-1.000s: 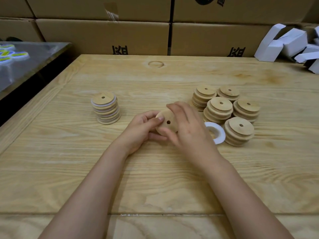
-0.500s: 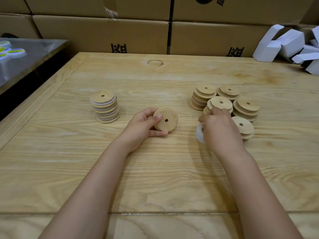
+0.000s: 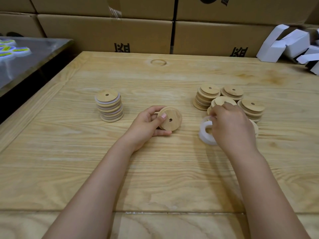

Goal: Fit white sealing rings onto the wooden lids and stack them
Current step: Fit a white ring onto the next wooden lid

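Stacked cardboard boxes (image 3: 107, 30) back a wooden table (image 3: 155, 169); steel table (image 3: 34, 56) left.

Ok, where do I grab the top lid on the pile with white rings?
Probably its round rim, pinched from above on two opposite sides. The top lid lies flat on the stack, with its edge free all round.

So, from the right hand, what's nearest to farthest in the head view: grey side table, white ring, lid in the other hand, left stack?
1. white ring: pinched in the right hand itself.
2. lid: centre, held by the left hand.
3. stack: further left, ringed lids.
4. grey table: far left, at the back.
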